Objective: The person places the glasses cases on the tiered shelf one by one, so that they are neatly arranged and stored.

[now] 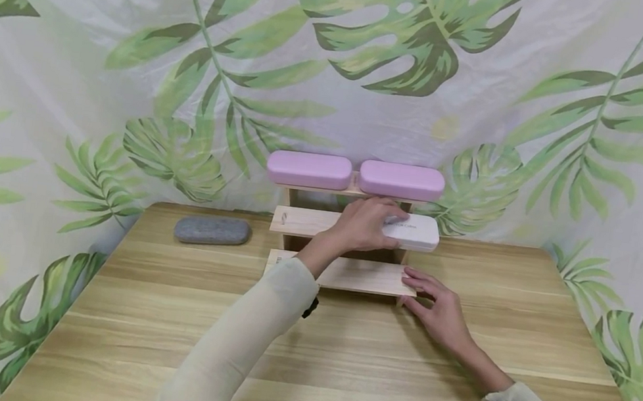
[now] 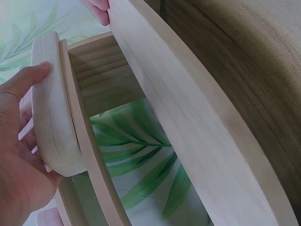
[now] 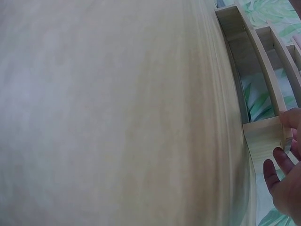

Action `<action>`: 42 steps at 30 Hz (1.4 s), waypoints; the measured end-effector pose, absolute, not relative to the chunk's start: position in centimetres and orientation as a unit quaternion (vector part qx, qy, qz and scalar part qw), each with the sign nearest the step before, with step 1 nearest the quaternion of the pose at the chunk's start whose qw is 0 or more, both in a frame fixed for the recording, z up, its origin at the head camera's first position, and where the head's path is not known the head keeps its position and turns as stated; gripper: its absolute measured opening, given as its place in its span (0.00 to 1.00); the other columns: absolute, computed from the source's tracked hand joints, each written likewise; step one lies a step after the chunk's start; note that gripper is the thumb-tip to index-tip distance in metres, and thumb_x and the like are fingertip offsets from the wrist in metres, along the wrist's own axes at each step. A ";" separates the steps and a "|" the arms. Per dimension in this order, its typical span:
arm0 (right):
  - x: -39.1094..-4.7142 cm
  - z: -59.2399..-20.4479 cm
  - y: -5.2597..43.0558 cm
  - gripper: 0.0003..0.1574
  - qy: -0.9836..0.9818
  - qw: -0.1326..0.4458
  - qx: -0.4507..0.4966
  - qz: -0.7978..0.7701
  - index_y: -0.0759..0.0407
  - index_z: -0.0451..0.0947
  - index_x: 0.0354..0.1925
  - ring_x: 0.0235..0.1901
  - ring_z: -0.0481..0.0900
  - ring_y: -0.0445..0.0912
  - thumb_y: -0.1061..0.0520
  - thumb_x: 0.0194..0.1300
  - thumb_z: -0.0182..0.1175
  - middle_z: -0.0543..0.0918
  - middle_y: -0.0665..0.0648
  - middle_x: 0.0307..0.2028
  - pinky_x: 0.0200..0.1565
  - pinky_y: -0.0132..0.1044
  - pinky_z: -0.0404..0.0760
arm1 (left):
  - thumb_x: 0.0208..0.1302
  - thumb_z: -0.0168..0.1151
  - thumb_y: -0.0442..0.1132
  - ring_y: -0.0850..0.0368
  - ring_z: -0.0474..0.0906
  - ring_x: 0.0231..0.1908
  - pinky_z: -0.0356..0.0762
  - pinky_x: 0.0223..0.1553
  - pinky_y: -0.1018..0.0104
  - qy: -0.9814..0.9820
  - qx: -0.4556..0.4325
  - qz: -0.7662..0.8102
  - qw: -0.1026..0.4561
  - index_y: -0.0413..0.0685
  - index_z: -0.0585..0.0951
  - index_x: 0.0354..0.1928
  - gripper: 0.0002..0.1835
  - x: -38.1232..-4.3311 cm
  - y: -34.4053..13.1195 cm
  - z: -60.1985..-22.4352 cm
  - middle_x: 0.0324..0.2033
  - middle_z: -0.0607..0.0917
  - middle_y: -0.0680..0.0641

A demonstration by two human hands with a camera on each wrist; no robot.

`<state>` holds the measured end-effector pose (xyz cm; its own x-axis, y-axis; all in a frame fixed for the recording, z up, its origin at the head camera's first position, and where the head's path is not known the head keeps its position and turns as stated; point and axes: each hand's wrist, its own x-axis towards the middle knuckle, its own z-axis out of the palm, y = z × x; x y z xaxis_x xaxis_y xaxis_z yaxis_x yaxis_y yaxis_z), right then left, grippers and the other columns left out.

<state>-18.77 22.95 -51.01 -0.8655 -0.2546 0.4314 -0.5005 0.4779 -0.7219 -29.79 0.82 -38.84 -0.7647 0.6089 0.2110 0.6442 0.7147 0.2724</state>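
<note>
A three-tier wooden stand (image 1: 343, 274) stands at the back of the table. On the right part of its middle tier sits a white glasses case (image 1: 420, 233) with small print on top. My left hand (image 1: 365, 224) grips this case, its thumb on one side and its fingers round the other, as the left wrist view shows (image 2: 23, 141). In that view the case (image 2: 55, 108) sits right at the tier's edge. My right hand (image 1: 437, 309) pinches the right end of the lowest tier; in the right wrist view its thumb and fingers (image 3: 275, 174) are at that corner.
Two pink glasses cases (image 1: 310, 170) (image 1: 401, 180) lie side by side on the top tier. A grey felt-like case (image 1: 212, 231) lies on the wooden table (image 1: 339, 361) left of the stand. Behind hangs a leaf-patterned cloth (image 1: 96, 36).
</note>
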 end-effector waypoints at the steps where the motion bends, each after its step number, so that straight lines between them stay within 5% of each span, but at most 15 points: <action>1: -18.7 -51.0 23.0 0.24 -0.849 0.135 0.223 0.460 0.66 0.87 0.57 0.62 0.83 0.57 0.70 0.62 0.74 0.84 0.62 0.64 0.52 0.33 0.85 | 0.62 0.77 0.55 0.56 0.79 0.63 0.79 0.57 0.56 -0.924 -0.340 -0.166 0.052 0.61 0.84 0.67 0.31 -29.8 0.9 -38.8 0.66 0.82 0.53; 5: -18.7 -51.1 23.1 0.24 -0.848 0.138 0.223 0.461 0.66 0.87 0.57 0.62 0.83 0.57 0.70 0.62 0.74 0.84 0.62 0.64 0.52 0.31 0.85 | 0.62 0.77 0.55 0.55 0.79 0.63 0.79 0.57 0.55 -0.922 -0.345 -0.166 0.050 0.61 0.83 0.68 0.31 -29.7 0.9 -38.8 0.66 0.82 0.53; 13: -18.6 -51.3 23.2 0.24 -0.847 0.145 0.227 0.459 0.65 0.87 0.57 0.61 0.84 0.58 0.70 0.61 0.75 0.84 0.62 0.63 0.50 0.44 0.87 | 0.63 0.76 0.56 0.54 0.78 0.65 0.78 0.60 0.55 -0.919 -0.354 -0.168 0.051 0.61 0.83 0.68 0.31 -29.6 0.6 -38.9 0.67 0.82 0.53; 42: -18.8 -51.0 23.0 0.24 -0.849 0.138 0.226 0.456 0.67 0.87 0.57 0.61 0.83 0.58 0.69 0.62 0.74 0.84 0.63 0.64 0.51 0.47 0.87 | 0.57 0.81 0.56 0.52 0.79 0.67 0.76 0.65 0.53 -0.881 -0.413 -0.177 0.146 0.56 0.84 0.66 0.35 -26.5 -4.4 -35.3 0.65 0.84 0.51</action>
